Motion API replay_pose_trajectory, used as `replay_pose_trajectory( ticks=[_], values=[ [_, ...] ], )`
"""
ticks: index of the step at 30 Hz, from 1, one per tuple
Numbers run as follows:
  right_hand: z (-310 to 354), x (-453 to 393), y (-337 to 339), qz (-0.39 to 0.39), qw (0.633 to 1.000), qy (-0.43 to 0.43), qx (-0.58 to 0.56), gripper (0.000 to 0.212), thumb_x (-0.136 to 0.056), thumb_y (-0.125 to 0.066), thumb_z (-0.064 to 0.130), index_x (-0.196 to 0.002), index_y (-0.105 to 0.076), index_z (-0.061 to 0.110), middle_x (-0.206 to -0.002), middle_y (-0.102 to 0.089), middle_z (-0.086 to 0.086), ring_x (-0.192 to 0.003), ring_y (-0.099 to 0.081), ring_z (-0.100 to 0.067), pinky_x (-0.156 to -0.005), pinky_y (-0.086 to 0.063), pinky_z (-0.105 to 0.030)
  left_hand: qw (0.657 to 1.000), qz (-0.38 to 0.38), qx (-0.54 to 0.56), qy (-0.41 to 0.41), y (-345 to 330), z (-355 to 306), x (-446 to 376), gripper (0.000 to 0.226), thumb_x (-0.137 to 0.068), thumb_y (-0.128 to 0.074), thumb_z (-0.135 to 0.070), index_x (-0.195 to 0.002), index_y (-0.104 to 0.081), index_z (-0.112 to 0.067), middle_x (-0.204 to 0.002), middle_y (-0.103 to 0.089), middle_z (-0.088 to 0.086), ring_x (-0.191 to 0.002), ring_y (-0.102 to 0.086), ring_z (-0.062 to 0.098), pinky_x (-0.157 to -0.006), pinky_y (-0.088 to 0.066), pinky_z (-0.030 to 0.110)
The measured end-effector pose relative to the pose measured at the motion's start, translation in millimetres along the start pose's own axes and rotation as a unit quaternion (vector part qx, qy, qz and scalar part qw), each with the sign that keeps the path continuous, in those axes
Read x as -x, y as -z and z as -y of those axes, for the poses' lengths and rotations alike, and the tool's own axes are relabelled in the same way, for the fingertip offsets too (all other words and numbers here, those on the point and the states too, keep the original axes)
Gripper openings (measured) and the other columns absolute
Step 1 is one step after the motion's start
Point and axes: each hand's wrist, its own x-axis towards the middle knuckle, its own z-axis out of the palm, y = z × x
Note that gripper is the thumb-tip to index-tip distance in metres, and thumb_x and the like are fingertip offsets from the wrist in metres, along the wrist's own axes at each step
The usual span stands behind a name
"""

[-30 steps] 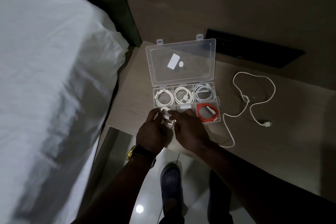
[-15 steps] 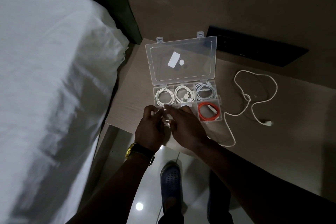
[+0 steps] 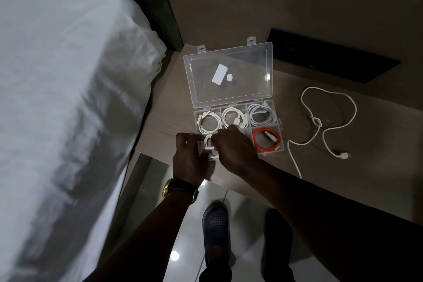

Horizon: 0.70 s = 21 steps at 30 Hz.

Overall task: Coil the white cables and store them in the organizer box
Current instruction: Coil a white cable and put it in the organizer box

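A clear organizer box (image 3: 279, 124) lies open on the bedside table (image 3: 343, 174), its lid (image 3: 231, 74) leaning back. Coiled white cables (image 3: 209, 121) fill the three back compartments. An orange cable (image 3: 267, 139) lies in the front right one. My left hand (image 3: 188, 158) and my right hand (image 3: 235, 149) meet over the front left compartment, both gripping a small coiled white cable (image 3: 209, 142) at its rim. My right hand hides the front middle compartment. A loose white cable (image 3: 320, 121) sprawls uncoiled on the table to the right of the box.
A bed with a white sheet (image 3: 68, 110) fills the left side, close to the table's left edge. A black panel (image 3: 332, 59) is set in the wall behind the table. My feet in dark shoes (image 3: 215, 224) stand on the glossy floor below the table's front edge.
Both hands have moved the small coiled white cable forward, from in front of the box to the front left compartment. The view has shifted slightly.
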Motion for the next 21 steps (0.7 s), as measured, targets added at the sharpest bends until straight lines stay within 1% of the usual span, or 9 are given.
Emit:
replay_pose_trajectory(
  ticks=[3,5,7,9,11,13,15,19,21],
  values=[
    [-1,-3,-4,-0.015,1.000,-0.009,-0.002,0.024,-0.088,-0.049,0.005,-0.104,-0.060,0.019,-0.098,-0.073,-0.005,-0.102,-0.056,-0.033,-0.068,-0.039,-0.036,1.000,-0.006,-0.004,0.014,0,1,-1,0.035,-0.076,-0.074,-0.004,-0.105,-0.056,-0.011,-0.108,-0.053,0.008,-0.080,-0.058,0.031,-0.063,-0.042,0.033],
    [-1,-7,-4,-0.021,1.000,-0.010,0.009,0.013,-0.090,-0.052,0.011,-0.095,-0.061,0.020,-0.091,-0.073,-0.003,-0.095,-0.057,-0.032,-0.065,-0.033,-0.035,1.000,-0.010,-0.003,0.023,0,3,-1,0.029,-0.077,-0.072,-0.004,-0.101,-0.057,-0.009,-0.099,-0.058,0.008,-0.081,-0.057,0.030,-0.064,-0.037,0.031],
    [-1,-9,-5,-0.029,0.999,-0.002,0.027,0.005,-0.089,-0.059,0.020,-0.089,-0.064,0.020,-0.092,-0.070,-0.002,-0.095,-0.058,-0.031,-0.067,-0.038,-0.038,0.999,-0.024,0.017,0.032,0,4,-2,0.024,-0.078,-0.070,-0.002,-0.098,-0.058,-0.008,-0.094,-0.062,0.008,-0.082,-0.058,0.030,-0.065,-0.036,0.030],
    [0,-11,-7,-0.038,0.999,-0.009,0.036,0.012,-0.084,-0.066,0.029,-0.091,-0.066,0.019,-0.100,-0.065,-0.003,-0.099,-0.057,-0.030,-0.074,-0.045,-0.040,0.999,-0.027,0.038,0.028,0,3,-2,0.025,-0.079,-0.070,-0.004,-0.098,-0.056,-0.011,-0.090,-0.063,0.006,-0.078,-0.058,0.027,-0.065,-0.037,0.030],
    [5,-14,-8,-0.039,0.998,-0.028,0.039,0.016,-0.085,-0.065,0.030,-0.097,-0.067,0.019,-0.107,-0.062,-0.003,-0.105,-0.055,-0.030,-0.079,-0.046,-0.042,0.997,-0.018,0.062,0.031,-2,1,-2,0.030,-0.080,-0.071,-0.008,-0.101,-0.052,-0.016,-0.089,-0.063,0.002,-0.075,-0.058,0.022,-0.063,-0.041,0.031],
    [7,-15,-8,-0.041,0.998,-0.040,0.034,0.015,-0.087,-0.062,0.029,-0.094,-0.070,0.018,-0.107,-0.062,-0.004,-0.106,-0.054,-0.031,-0.081,-0.046,-0.043,0.995,-0.009,0.086,0.039,-2,1,-3,0.031,-0.082,-0.071,-0.011,-0.103,-0.051,-0.020,-0.091,-0.062,-0.001,-0.075,-0.057,0.018,-0.064,-0.047,0.034],
    [5,-10,-8,-0.045,0.998,-0.034,0.031,0.021,-0.089,-0.056,0.030,-0.092,-0.072,0.018,-0.104,-0.062,-0.005,-0.104,-0.054,-0.032,-0.080,-0.045,-0.043,0.994,-0.005,0.101,0.038,-2,5,-2,0.029,-0.084,-0.072,-0.014,-0.105,-0.053,-0.020,-0.096,-0.063,0.000,-0.080,-0.058,0.019,-0.070,-0.050,0.037],
    [-3,4,-8,-0.051,0.999,-0.010,0.013,0.030,-0.095,-0.047,0.029,-0.111,-0.071,0.022,-0.109,-0.064,-0.002,-0.111,-0.054,-0.031,-0.088,-0.048,-0.046,0.991,-0.014,0.124,0.046,-3,9,0,0.031,-0.084,-0.073,-0.024,-0.108,-0.055,-0.020,-0.098,-0.065,0.002,-0.084,-0.061,0.022,-0.073,-0.052,0.038],
    [-2,8,-9,-0.076,0.997,-0.016,-0.009,0.029,-0.094,-0.048,0.028,-0.112,-0.070,0.020,-0.105,-0.065,-0.003,-0.106,-0.056,-0.031,-0.086,-0.050,-0.047,0.990,-0.022,0.125,0.054,-4,8,2,0.030,-0.084,-0.072,-0.024,-0.109,-0.055,-0.021,-0.096,-0.065,0.000,-0.082,-0.061,0.021,-0.073,-0.053,0.040]
  ],
)
